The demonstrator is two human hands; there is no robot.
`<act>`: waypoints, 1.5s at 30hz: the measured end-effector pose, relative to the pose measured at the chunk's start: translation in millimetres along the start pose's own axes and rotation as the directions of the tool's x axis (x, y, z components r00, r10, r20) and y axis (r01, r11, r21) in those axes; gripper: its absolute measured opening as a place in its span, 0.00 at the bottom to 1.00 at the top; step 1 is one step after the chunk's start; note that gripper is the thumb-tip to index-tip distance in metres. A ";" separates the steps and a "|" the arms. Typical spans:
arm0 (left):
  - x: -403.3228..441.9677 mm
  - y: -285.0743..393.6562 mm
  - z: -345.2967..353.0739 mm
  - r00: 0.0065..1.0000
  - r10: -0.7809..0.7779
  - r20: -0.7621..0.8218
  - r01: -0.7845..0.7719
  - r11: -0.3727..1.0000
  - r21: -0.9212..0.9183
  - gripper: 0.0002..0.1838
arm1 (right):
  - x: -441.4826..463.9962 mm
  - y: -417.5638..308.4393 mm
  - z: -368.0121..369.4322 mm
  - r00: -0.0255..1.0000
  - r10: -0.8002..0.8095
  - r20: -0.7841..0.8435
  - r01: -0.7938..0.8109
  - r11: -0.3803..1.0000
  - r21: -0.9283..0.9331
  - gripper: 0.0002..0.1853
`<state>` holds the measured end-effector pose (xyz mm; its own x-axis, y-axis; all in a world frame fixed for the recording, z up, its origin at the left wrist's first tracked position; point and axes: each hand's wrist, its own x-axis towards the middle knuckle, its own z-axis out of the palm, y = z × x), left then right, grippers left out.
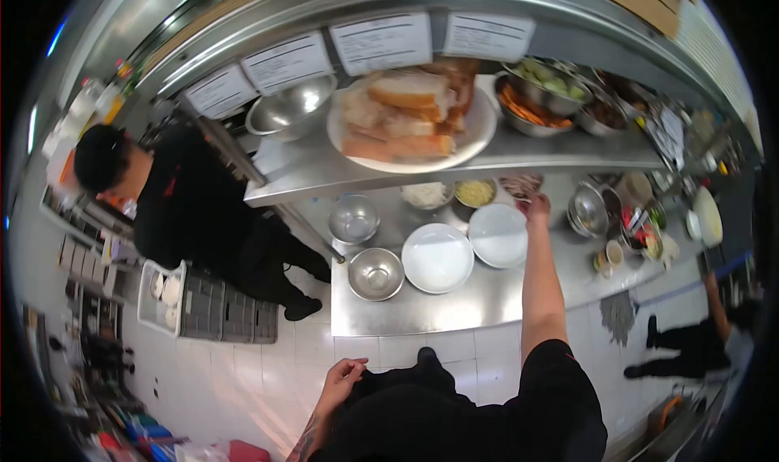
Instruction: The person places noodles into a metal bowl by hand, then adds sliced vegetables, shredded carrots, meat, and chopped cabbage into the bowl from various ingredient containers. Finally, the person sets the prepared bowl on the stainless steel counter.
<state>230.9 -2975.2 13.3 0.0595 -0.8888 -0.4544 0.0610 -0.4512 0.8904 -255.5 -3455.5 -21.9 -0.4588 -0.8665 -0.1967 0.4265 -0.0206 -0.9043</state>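
My right hand (535,208) reaches to a bowl of sliced purplish food (519,185) under the shelf; its fingers are closed at the bowl's near edge, and what they hold is too small to tell. Just below it lies a white plate (498,236), with a larger white plate (437,257) to its left. Bowls of white shreds (427,194) and yellow pieces (475,192) stand behind the plates. My left hand (347,374) hangs in front of the counter near my body, fingers curled together; whatever is in them, if anything, cannot be made out.
A steel shelf (324,175) over the counter bears a platter of meat (400,113) and several bowls. Two steel bowls (376,275) (354,219) stand at the counter's left. A person in black (195,194) stands at left beside grey crates (227,304); another person (690,344) is at right.
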 end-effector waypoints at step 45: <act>11.7 -323.5 -272.5 0.972 -0.141 -0.187 0.217 0.847 0.486 0.16 | -299.5 -287.8 208.3 -0.169 -0.837 0.521 0.640 -0.495 -0.588 0.30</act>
<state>483.4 -2817.7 -287.5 0.2356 -0.7852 -0.5726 -0.4199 -0.6136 0.6687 -78.5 -3293.9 376.2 0.1263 -0.0962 0.9873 -0.9630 -0.2509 0.0987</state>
